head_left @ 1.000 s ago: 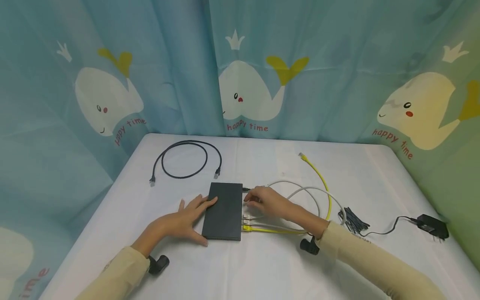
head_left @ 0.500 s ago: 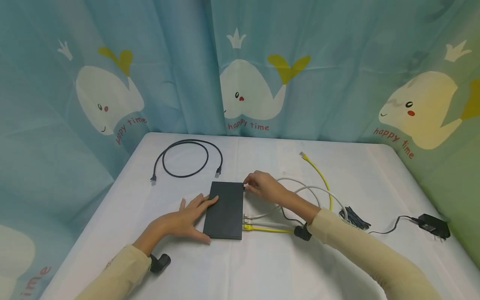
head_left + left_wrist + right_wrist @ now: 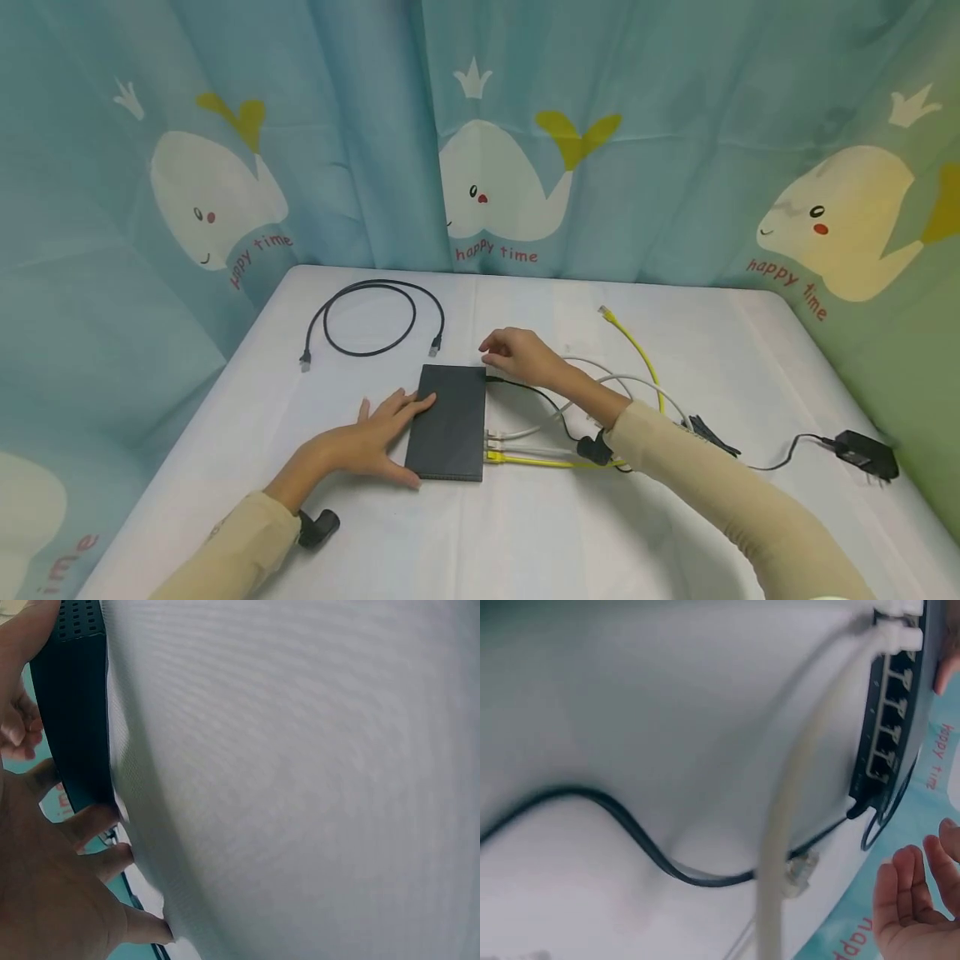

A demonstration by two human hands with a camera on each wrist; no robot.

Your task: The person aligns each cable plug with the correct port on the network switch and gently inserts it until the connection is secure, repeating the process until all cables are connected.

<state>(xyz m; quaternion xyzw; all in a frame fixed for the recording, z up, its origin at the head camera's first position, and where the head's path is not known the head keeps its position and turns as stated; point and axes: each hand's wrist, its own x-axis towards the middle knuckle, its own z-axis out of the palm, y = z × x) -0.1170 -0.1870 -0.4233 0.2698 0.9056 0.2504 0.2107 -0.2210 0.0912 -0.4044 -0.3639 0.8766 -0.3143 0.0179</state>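
Observation:
A black network switch (image 3: 447, 425) lies flat on the table, its ports facing right. My left hand (image 3: 372, 440) rests against its left side, fingers spread, with the index finger on its top. In the left wrist view, the left thumb is at the switch's vented edge. Just beyond the far right corner, my right hand (image 3: 522, 357) hovers with loosely bent fingers and nothing between them. Below it, a black power plug (image 3: 495, 379) sits in the switch. White network cables (image 3: 517, 435) and a yellow network cable (image 3: 536, 461) are plugged in nearer the front.
A coiled black network cable (image 3: 369, 355) lies at the back left. The yellow cable's loose end (image 3: 606, 312) points to the back. On the right, a bundled cord (image 3: 708, 433) leads to a black power adapter (image 3: 866, 454). A curtain (image 3: 360, 167) hangs behind the table.
My right hand has moved from beside the ports to the power plug, then away past the switch's far corner, leaving plug and cord uncovered. The left hand has stayed in place.

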